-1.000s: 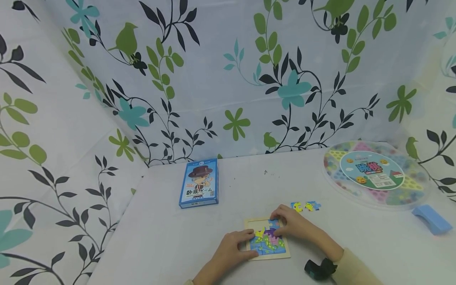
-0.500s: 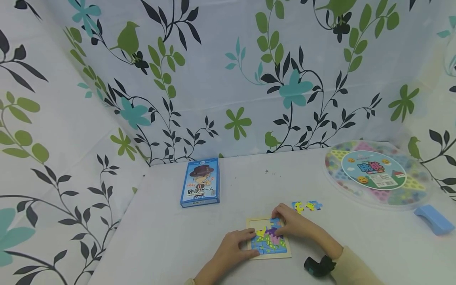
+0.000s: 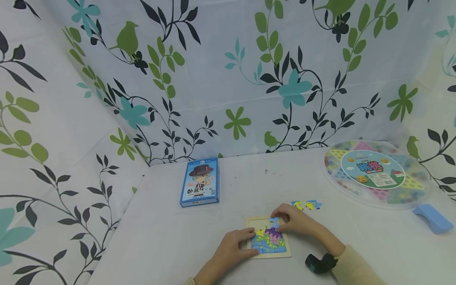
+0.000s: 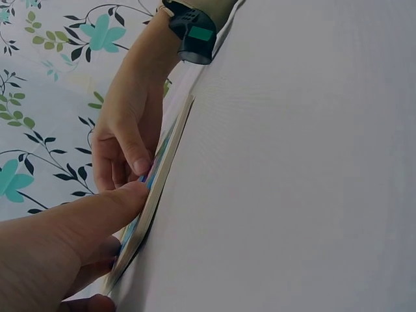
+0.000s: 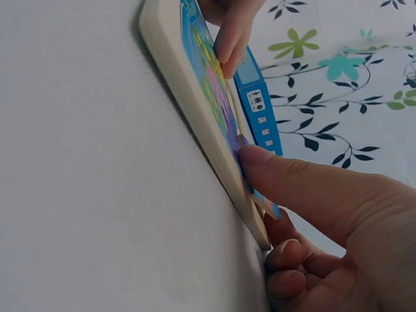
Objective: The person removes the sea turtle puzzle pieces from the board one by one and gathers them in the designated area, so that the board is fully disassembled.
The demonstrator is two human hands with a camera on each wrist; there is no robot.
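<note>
A small wooden-framed jigsaw puzzle (image 3: 268, 255) lies on the white table, with blue, green, pink, purple and yellow pieces filling much of it. Bare wood shows at its upper left. My left hand (image 3: 232, 249) holds the left side of the frame, thumb low and fingers higher up. At the upper right corner, my right hand (image 3: 293, 219) pinches a light blue puzzle piece (image 5: 266, 204), which tilts up from the board in the right wrist view. Its thumb is over the purple area. Two loose puzzle pieces (image 3: 313, 204) lie just beyond the right hand.
A blue card game box (image 3: 200, 182) lies at the back left. A round, clear-lidded board game (image 3: 377, 174) lies at the back right, with a blue arched block (image 3: 432, 219) beside it. Patterned cloth (image 3: 199, 79) hangs behind the table.
The right thumb and fingers have shifted slightly at the upper right corner, uncovering more of the blue and purple pieces. The left hand keeps its place on the frame.
</note>
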